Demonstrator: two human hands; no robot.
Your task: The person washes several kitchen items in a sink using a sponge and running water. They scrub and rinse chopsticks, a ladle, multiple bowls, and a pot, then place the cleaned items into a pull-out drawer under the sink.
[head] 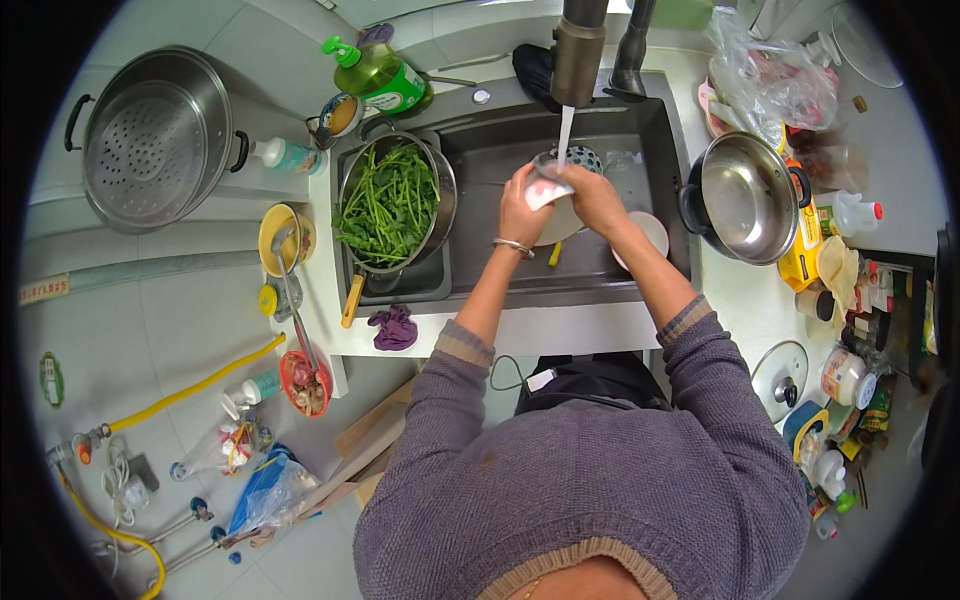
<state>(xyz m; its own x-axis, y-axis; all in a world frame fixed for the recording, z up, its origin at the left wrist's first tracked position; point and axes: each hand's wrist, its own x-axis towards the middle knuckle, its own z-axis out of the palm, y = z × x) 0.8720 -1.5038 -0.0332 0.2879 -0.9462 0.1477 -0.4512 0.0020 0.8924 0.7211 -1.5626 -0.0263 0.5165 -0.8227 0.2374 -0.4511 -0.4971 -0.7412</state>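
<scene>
Under the running faucet (pixel 579 64), my left hand (pixel 519 206) grips a small white bowl (pixel 541 195) with a pinkish mark, tilted over the sink. My right hand (pixel 598 199) is on the bowl's other side, fingers at its rim where the water stream (pixel 565 135) falls; motion blurs the fingertips. Beneath both hands a pale dish (pixel 559 227) lies partly hidden in the sink basin (pixel 480 247). Behind them sits a dark-and-white patterned bowl (pixel 585 157). A white plate with a pinkish rim (pixel 649 234) is partly covered by my right forearm. Near my left wrist lies a small yellow-green piece (pixel 555 253).
A steel pot (pixel 450 187) of leafy greens (pixel 394 202) stands at the sink's left, a yellow-handled tool (pixel 352 301) beside it. Green pump bottle (pixel 386 82) stands behind. At right are an empty steel pot (pixel 750 199) and plastic bags (pixel 787 82). A purple cloth (pixel 393 328) lies on the front edge.
</scene>
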